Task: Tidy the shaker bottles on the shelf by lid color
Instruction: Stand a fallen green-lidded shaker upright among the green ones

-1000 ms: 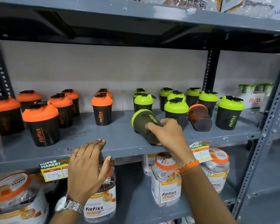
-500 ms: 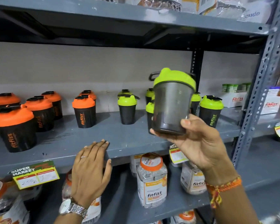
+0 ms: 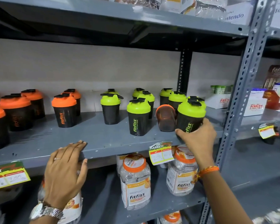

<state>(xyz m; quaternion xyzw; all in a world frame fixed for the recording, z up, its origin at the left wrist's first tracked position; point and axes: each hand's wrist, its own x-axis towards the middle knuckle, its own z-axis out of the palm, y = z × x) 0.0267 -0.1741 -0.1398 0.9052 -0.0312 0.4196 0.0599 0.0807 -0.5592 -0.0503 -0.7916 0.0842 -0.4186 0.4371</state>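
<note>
One green bottle (image 3: 191, 117) gripped by right hand (image 3: 199, 138), beside tipped orange bottle (image 3: 166, 118): seat upright, flat. Left hand (image 3: 66, 165) open on shelf (image 3: 103, 143) edge.

Even indoor light, wide-angle edge distortion

The grey metal shelf (image 3: 90, 136) carries orange-lidded shaker bottles (image 3: 64, 110) at 9 o'clock and green-lidded shaker bottles (image 3: 138, 118) at 3 o'clock, all upright. One orange-rimmed bottle (image 3: 166, 118) lies tipped among the green group.
</note>
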